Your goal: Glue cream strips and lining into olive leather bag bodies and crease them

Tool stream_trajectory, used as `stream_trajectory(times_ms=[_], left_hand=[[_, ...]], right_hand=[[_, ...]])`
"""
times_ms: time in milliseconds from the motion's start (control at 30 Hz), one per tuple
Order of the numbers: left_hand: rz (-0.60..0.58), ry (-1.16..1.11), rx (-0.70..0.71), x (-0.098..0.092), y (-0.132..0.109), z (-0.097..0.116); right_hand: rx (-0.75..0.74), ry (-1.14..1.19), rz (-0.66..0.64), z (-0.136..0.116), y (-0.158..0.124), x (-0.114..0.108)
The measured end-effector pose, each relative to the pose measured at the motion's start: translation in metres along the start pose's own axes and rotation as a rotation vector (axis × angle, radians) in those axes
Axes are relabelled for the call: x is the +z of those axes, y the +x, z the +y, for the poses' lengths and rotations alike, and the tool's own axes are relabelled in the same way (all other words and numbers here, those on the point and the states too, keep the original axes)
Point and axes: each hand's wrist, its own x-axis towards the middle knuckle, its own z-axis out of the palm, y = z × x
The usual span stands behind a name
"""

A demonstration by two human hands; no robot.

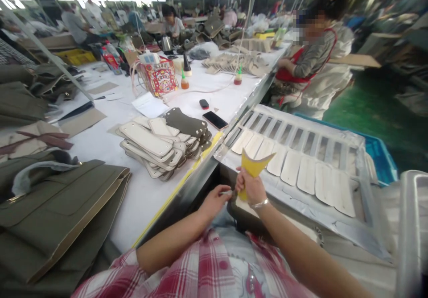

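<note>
Our right hand is clamped round the yellow piece, just by the near left corner of the grey rack. The piece's long axis slants upward, its flared, notched end pointing up towards the rack, its narrower end below our fist. Our left hand, left of the rack, is half curled, thumb near fingertips; we cannot tell whether they pinch anything.

A phone lies on the white desk; beyond it stand a patterned bag and a kettle.
</note>
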Motion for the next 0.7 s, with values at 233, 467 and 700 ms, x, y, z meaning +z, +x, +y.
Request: stream_trajectory(times_ms=[233,467,700], left_hand=[[-0.084,-0.382,0.106,-0.048,-0.044,0.033],[0.238,-0.288,0.028,-0.094,-0.067,0.021],[0.444,0.530,-0.078,-0.223,-0.066,0.004]], right_hand=[[0.479,0.044,-0.362,-0.002,-0.070,0.038],[0.035,-0.564,-0.863,0.011,-0.111,0.043],[-0.316,-1.268,-0.159,0.001,-0.058,-0.037]])
